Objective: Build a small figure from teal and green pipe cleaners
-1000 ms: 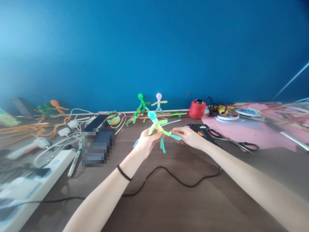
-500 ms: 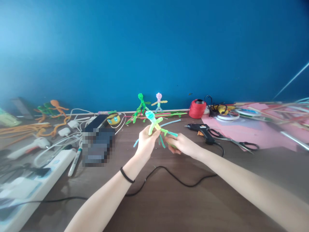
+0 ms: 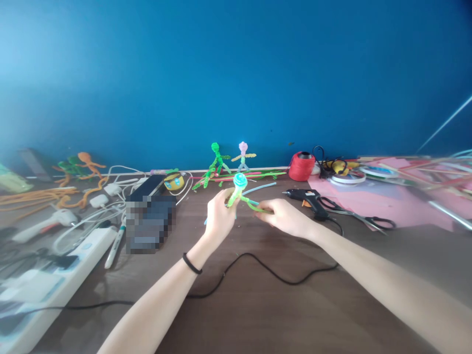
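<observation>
A pipe-cleaner figure (image 3: 240, 182) with a coiled turquoise head and a yellow-green body is up above the middle of the table. My left hand (image 3: 220, 215) is closed around its body, hiding much of it. A green pipe cleaner (image 3: 253, 206) runs out from the figure to the right. My right hand (image 3: 284, 215) pinches the far end of that strand. Just behind, a loose light-blue pipe cleaner (image 3: 262, 187) lies on the table. Two finished-looking figures, one green (image 3: 216, 153) and one pink-headed (image 3: 243, 153), stand against the wall.
To the right lie a black glue gun (image 3: 308, 196), scissors (image 3: 359, 215), a red thread spool (image 3: 301, 167) and pink sheets (image 3: 413, 206). On the left are a power strip (image 3: 79, 275), a marker (image 3: 115, 247) and white cables. A black cord (image 3: 273, 273) crosses the front.
The figure has turned more upright and shifted slightly right and down in my left hand. My right hand has moved right a little, and the green strand now stretches between both hands.
</observation>
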The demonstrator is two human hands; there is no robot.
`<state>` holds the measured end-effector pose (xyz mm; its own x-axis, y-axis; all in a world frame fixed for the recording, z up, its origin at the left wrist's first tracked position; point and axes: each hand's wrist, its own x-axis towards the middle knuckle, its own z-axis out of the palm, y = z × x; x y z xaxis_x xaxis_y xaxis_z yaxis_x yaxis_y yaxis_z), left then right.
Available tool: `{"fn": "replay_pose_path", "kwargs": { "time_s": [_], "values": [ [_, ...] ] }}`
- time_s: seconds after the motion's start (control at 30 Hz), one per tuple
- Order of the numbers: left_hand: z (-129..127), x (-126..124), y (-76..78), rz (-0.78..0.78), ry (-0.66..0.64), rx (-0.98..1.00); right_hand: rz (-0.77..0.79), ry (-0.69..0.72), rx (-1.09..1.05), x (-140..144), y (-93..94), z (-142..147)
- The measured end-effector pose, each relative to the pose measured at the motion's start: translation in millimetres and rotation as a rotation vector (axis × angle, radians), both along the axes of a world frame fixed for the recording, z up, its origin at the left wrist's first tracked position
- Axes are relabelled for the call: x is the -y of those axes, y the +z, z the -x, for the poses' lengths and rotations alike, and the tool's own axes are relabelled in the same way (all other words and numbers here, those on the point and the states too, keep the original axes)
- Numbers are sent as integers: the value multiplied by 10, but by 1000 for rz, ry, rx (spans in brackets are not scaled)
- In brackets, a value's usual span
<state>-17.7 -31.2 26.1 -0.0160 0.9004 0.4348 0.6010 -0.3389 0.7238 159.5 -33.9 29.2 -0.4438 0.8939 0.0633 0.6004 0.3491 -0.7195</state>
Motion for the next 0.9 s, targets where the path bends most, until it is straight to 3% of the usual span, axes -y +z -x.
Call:
{"fn": "replay_pose_path", "kwargs": {
  "time_s": [0.13, 0.43, 0.63, 0.9],
  "values": [
    [12, -16, -19, 2, -27, -32, -103, -8, 40, -26, 9, -35],
    [16, -40, -11, 129, -131, -36, -139, 30, -64, -64, 45, -100],
    [33, -100, -69, 302, -212, 362, -57, -19, -133, -204, -38, -189],
    [-8, -85, -64, 475, -411, 847, 47, 43, -144, -273, -215, -197]
  ]
}}
